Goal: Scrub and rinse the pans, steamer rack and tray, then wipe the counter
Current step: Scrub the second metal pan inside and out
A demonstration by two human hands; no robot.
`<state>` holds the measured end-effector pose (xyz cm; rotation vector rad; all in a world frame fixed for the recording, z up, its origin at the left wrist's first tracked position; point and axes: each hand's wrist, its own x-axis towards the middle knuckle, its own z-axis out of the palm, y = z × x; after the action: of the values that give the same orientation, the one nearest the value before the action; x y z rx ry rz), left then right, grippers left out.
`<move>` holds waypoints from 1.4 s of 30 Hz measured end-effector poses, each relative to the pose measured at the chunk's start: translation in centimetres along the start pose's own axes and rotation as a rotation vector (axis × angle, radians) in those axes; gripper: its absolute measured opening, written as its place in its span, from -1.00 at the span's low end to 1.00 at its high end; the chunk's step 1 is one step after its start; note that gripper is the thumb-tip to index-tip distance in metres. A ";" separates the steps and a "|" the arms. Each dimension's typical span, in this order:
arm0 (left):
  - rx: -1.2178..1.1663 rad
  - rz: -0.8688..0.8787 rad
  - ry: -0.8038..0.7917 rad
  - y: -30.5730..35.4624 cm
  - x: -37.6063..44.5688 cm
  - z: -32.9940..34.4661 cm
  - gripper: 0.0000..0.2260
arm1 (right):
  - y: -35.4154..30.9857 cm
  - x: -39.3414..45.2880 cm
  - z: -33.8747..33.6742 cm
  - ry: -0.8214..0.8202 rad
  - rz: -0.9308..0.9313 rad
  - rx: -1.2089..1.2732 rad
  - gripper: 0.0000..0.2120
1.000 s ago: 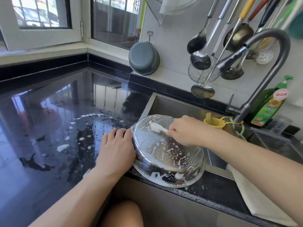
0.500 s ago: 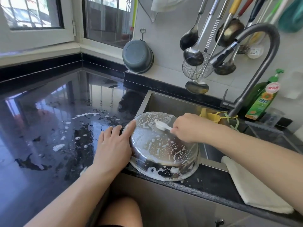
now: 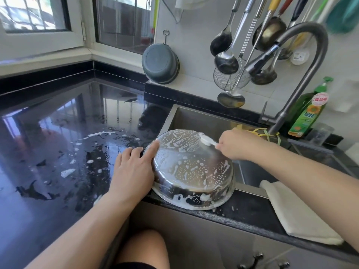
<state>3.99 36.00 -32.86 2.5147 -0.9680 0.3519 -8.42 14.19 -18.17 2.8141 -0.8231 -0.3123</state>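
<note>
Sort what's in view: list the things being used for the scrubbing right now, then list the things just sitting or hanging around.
In use:
- soapy steel pan, upside down on the counter edge
- white scrubber, pinched in the right hand
- left hand, steadying the pan's side

Lying about:
- folded cloth on the counter edge
- green detergent bottle
- hanging ladles
- grey basin on the wall
- faucet

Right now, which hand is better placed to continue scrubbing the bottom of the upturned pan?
Right. The right hand already holds the white brush on the soapy pan. The left hand lies open against its side, steadying it.
</note>
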 end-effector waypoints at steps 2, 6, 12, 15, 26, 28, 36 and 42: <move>-0.009 0.001 0.005 0.1 -0.1 0.1 -0.32 | -0.9 -0.8 0.7 -0.047 -0.083 0.013 -0.62; -0.020 0.007 0.023 0.0 0.0 0.0 -0.37 | 0.8 -0.5 -0.8 -0.018 0.006 -0.040 -0.67; -0.016 0.011 0.016 0.1 0.0 0.1 -0.32 | 0.2 -2.5 0.7 -0.076 -0.116 -0.017 -0.58; -0.028 0.014 0.011 0.0 0.0 -0.1 -0.32 | 2.1 -2.0 0.2 -0.012 -0.017 -0.130 -0.68; -0.064 0.000 -0.010 0.2 -0.1 -0.5 -0.31 | 0.9 -3.4 0.9 -0.050 -0.138 -0.039 -0.56; -0.063 -0.002 -0.008 0.2 0.0 -0.3 -0.32 | 0.6 -4.3 1.4 -0.076 -0.180 -0.019 -0.56; -0.069 -0.001 -0.008 0.3 0.0 -0.4 -0.33 | 2.0 -4.6 2.0 -0.069 -0.135 -0.015 -0.55; -0.068 -0.007 -0.026 0.3 0.0 -0.7 -0.32 | 2.8 -5.0 1.3 -0.077 -0.084 0.006 -0.56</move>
<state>3.70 36.08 -32.19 2.4667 -0.9644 0.2798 -14.31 14.43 -18.04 2.8638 -0.7231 -0.4344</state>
